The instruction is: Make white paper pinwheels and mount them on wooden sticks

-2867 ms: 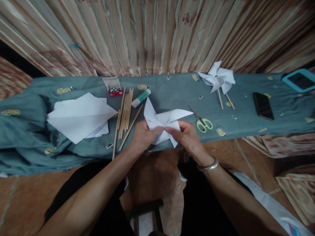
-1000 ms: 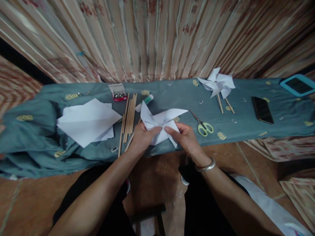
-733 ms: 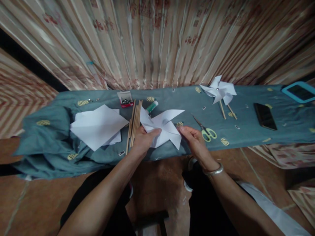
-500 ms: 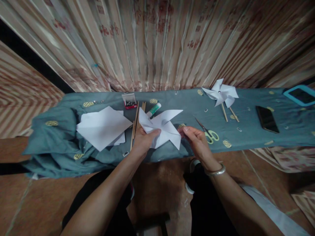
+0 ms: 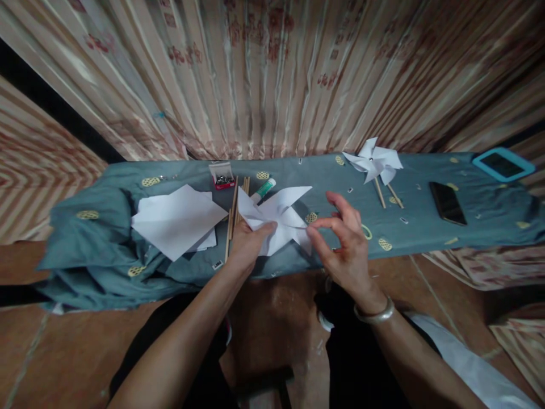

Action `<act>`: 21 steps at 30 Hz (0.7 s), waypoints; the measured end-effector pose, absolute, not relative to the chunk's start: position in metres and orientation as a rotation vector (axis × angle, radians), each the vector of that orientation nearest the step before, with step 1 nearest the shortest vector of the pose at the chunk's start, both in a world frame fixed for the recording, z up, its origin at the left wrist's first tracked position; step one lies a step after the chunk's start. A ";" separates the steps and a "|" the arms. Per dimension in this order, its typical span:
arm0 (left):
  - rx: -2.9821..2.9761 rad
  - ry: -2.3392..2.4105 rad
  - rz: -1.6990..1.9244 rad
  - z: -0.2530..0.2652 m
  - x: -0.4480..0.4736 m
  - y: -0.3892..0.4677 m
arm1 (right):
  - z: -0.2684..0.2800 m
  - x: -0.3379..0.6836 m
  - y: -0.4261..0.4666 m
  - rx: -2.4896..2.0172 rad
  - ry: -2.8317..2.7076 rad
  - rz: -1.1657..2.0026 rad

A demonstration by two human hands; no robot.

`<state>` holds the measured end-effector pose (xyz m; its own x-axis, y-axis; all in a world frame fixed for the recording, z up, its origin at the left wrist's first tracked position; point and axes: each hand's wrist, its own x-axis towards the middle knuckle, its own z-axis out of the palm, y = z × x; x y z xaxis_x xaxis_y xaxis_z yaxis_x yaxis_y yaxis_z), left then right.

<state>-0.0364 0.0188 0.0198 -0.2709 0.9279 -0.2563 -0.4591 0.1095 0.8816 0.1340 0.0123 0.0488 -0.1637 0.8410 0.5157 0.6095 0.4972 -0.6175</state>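
A white paper pinwheel (image 5: pixel 284 218) without a stick is held above the cloth-covered table. My left hand (image 5: pixel 248 243) grips it from the lower left, thumb pressed near its centre. On the opposite side, the thumb and index finger of my right hand (image 5: pixel 346 250) pinch the edge of a blade, while the other fingers are raised. Under and beside my left hand lie several thin wooden sticks (image 5: pixel 232 218). A glue stick (image 5: pixel 264 189) with a green label rests just behind the pinwheel. Scissors (image 5: pixel 366 232) are mostly hidden behind my right hand.
White paper sheets (image 5: pixel 181 218) lie stacked on the left. Behind them stands a small open box of metal pins (image 5: pixel 223 179). Farther right are pinwheels on sticks (image 5: pixel 374 162), a black phone (image 5: pixel 448 203) and a blue-framed tablet (image 5: pixel 503 165). A pleated curtain (image 5: pixel 272 85) hangs along the back.
My right hand has turned and lifted its outer fingers, its thumb and index finger staying at the blade's edge. It now covers most of the scissors. My left hand keeps its hold.
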 end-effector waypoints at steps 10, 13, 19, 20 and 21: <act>0.537 1.088 1.428 0.023 -0.023 0.018 | 0.032 0.127 0.005 -1.221 -2.129 0.057; 0.544 1.099 1.417 0.022 -0.021 0.019 | 0.032 0.128 0.006 -1.263 -2.107 0.131; 0.523 1.133 1.404 0.019 -0.019 0.019 | 0.030 0.130 0.010 -1.295 -2.028 0.277; 0.518 1.135 1.402 0.019 -0.018 0.019 | 0.029 0.130 0.011 -1.297 -2.015 0.288; 0.514 1.137 1.403 0.019 -0.018 0.019 | 0.029 0.130 0.011 -1.301 -2.003 0.298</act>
<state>-0.0177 0.0191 0.0187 -0.2049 0.9282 -0.3107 -0.4963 0.1751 0.8503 0.1298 0.0111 0.0285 -0.2332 0.8666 0.4412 0.7006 0.4644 -0.5419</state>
